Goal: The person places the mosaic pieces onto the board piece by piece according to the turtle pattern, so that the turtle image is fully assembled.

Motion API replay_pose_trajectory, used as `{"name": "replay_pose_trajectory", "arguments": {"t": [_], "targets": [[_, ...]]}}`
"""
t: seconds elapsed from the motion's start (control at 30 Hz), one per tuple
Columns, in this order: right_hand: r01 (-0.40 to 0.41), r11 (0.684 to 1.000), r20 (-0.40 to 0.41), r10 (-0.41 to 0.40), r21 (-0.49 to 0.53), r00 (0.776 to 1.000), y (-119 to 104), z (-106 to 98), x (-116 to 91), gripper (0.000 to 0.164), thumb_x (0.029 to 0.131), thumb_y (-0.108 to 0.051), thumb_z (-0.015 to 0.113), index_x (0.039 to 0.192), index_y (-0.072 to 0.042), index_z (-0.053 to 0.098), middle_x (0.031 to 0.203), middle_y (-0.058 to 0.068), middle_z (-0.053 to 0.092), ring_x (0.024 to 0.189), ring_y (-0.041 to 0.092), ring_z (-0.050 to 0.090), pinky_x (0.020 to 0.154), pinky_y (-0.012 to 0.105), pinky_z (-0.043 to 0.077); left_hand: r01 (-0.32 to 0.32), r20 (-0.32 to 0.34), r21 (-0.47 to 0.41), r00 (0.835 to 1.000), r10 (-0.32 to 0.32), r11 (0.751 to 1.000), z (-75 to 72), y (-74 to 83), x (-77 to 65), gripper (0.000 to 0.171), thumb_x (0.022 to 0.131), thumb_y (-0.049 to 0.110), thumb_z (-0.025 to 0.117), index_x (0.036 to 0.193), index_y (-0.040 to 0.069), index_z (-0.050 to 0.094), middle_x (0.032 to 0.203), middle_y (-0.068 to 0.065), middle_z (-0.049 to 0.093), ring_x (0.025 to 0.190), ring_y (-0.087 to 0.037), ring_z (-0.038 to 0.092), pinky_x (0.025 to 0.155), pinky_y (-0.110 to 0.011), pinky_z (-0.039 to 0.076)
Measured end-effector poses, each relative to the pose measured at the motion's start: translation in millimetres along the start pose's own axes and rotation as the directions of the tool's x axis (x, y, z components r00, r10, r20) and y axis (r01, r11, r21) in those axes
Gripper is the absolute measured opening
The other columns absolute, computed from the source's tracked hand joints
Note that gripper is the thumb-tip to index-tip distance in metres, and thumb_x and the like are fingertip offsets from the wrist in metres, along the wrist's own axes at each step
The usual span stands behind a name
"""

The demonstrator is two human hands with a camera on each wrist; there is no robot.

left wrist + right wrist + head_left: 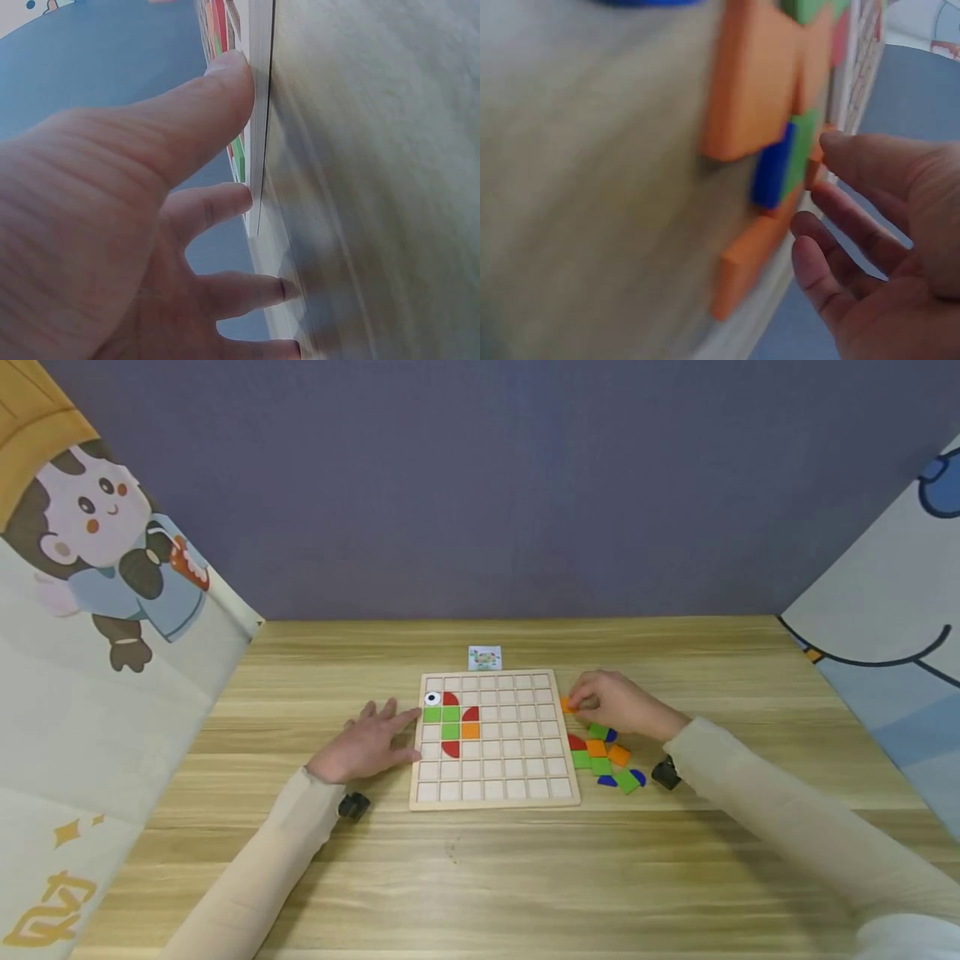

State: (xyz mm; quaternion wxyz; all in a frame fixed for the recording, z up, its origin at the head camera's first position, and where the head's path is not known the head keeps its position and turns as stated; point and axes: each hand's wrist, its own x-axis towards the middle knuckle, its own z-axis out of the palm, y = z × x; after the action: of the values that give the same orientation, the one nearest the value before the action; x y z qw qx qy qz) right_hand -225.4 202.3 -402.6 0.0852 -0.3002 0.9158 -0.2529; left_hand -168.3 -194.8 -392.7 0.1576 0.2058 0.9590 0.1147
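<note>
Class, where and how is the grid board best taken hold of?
Probably by its near rim, coming from the near side, thumb on top, fingertips against the edge. The grid board lies flat, and that straight edge faces bare tabletop, while loose tiles crowd the right edge.

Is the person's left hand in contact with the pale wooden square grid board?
Touching. The left wrist view shows it: the left hand has its thumb tip against the edge of the pale wooden square grid board.
</note>
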Motion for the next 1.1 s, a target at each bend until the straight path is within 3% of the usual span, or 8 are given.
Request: {"name": "replay_pose_trajectory", "arguments": {"t": [0.33,0.63,0.87,1.1], "targets": [[-0.048,0.999,-0.04,0.048,-0.01,0.998,2.8,6.3,1.9,0.011,0.082,-0.006,0.073,0.088,-0.016,0.073,0.097,-0.002,0.063,0.086,0.018,0.056,0.073,0.035,0.051,0.005,0.002,0.001,1.0,-0.005,1.0,0.7,-1.1,0.5,0.074,0.091,0.05,0.056,0.15,0.017,0.028,0.151,-0.028,0.013,0.131,-0.057,0.013,0.095,-0.073,0.02],[-0.129,0.991,-0.101,0.127,-0.016,0.987,-2.1,-2.6,-0.1,0.013,0.082,-0.019,0.075,0.095,-0.017,0.075,0.093,-0.005,0.063,0.079,0.015,0.055,0.068,0.034,0.049,0.006,0.005,-0.003,1.0,-0.006,1.0,-0.9,1.2,-1.3,0.074,0.091,0.051,0.055,0.15,0.018,0.028,0.151,-0.028,0.013,0.131,-0.057,0.013,0.096,-0.073,0.02],[0.071,0.997,-0.118,-0.074,-0.029,0.99,-37.1,4.7,0.7,0.011,0.081,-0.015,0.076,0.092,-0.016,0.076,0.09,-0.008,0.062,0.076,0.013,0.053,0.064,0.031,0.048,0.012,0.003,-0.012,1.0,-0.012,1.0,0.0,-0.4,-1.0,0.074,0.09,0.051,0.056,0.15,0.018,0.029,0.151,-0.028,0.014,0.132,-0.056,0.013,0.096,-0.073,0.021],[0.31,0.947,-0.064,-0.316,-0.085,0.947,-79.3,32.6,7.8,0.011,0.079,-0.012,0.077,0.09,-0.014,0.077,0.088,-0.007,0.062,0.082,0.01,0.053,0.071,0.027,0.048,0.007,0.002,-0.014,1.0,-0.007,1.0,0.2,-0.7,0.3,0.074,0.09,0.05,0.057,0.15,0.018,0.029,0.151,-0.028,0.014,0.131,-0.057,0.013,0.095,-0.073,0.021]]}}
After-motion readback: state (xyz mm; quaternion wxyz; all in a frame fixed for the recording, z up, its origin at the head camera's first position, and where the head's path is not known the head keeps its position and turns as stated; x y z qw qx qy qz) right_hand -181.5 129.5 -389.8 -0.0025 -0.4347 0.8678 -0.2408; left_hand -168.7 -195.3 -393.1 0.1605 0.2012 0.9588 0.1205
